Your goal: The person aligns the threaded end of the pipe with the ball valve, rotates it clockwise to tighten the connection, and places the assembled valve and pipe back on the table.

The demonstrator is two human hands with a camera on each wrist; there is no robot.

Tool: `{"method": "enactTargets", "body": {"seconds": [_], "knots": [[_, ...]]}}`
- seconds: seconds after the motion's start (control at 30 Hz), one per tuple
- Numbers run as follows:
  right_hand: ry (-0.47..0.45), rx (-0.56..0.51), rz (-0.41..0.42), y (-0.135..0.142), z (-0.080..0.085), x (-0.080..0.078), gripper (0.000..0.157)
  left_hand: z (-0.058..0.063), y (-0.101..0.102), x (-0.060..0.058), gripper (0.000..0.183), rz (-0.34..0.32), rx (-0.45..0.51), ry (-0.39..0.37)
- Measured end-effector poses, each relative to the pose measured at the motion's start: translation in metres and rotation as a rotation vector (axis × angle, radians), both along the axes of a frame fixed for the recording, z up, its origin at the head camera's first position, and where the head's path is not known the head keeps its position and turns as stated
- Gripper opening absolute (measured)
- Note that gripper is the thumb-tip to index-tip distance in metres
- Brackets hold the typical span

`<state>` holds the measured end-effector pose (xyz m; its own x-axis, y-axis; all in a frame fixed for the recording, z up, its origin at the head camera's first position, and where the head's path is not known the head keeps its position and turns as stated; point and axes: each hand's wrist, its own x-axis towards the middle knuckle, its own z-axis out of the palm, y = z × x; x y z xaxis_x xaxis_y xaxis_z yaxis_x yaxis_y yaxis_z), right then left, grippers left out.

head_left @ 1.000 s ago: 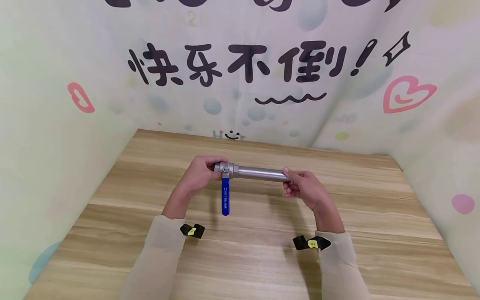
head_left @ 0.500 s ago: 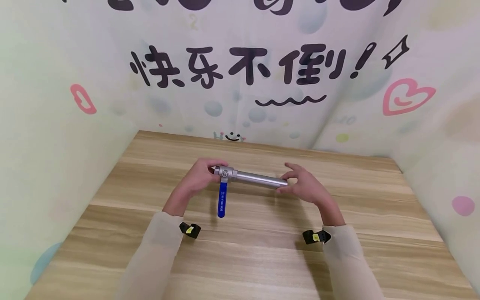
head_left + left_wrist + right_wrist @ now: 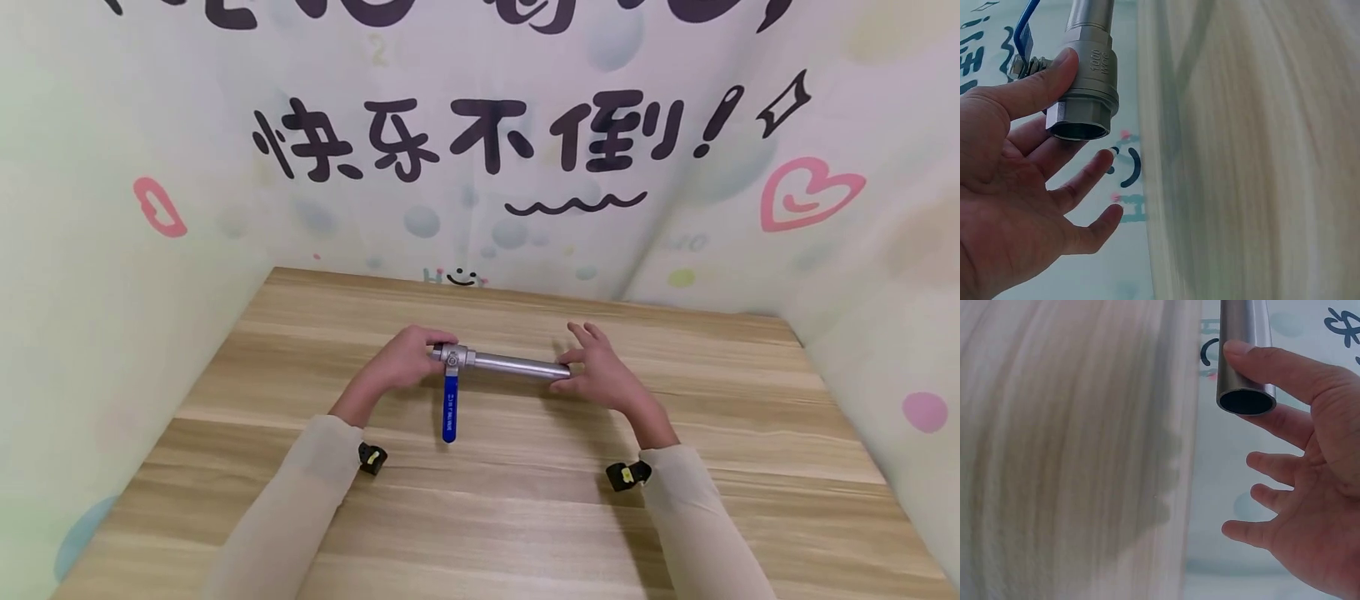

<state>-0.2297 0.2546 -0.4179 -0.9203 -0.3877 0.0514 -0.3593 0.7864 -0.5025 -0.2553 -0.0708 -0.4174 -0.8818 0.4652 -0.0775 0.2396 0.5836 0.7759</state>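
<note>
A steel ball valve [image 3: 453, 357] with a blue lever handle [image 3: 450, 408] is joined to a straight metal pipe [image 3: 521, 366], held level over the table. My left hand [image 3: 405, 358] pinches the valve's free end between thumb and fingers; in the left wrist view the thumb lies on the valve body [image 3: 1094, 69] and the other fingers spread below its open mouth. At the pipe's other end, my right hand [image 3: 603, 373] pinches the pipe between thumb and index finger. The right wrist view shows the hollow pipe end [image 3: 1246, 381], with the remaining fingers held away from it.
Beneath the hands is a wood-grain table [image 3: 487, 517]. A pale printed cloth [image 3: 465, 225] with dark writing and drawings stands behind it and at both sides. Black wrist cameras [image 3: 372, 458] sit at both sleeve cuffs.
The valve and pipe have come slightly lower in the head view. My right hand has changed its grip on the pipe end, its outer fingers now spread away. The left hand keeps hold of the valve.
</note>
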Motion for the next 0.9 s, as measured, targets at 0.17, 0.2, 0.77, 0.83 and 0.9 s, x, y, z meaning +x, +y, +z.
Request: {"method": "enactTargets", "body": {"seconds": [0.17,0.2,0.77,0.83,0.9], "knots": [[-0.012,0.026,-0.007,-0.002,-0.003,-0.003,0.040,-0.004,-0.003,-0.001,0.038,-0.022,-0.142,0.140],[-0.009,0.035,-0.004,-0.002,-0.004,-0.003,0.040,-0.004,-0.003,0.000,0.037,-0.014,-0.168,0.160],[0.015,0.164,-0.108,-0.014,-0.016,-0.010,0.046,-0.016,-0.001,-0.003,0.039,0.029,-0.309,0.228],[0.001,0.149,-0.128,-0.015,-0.018,-0.009,0.044,-0.015,0.000,-0.001,0.040,0.028,-0.323,0.221],[-0.017,0.134,-0.150,-0.015,-0.020,-0.008,0.043,-0.014,0.000,-0.001,0.040,0.027,-0.323,0.214]]}}
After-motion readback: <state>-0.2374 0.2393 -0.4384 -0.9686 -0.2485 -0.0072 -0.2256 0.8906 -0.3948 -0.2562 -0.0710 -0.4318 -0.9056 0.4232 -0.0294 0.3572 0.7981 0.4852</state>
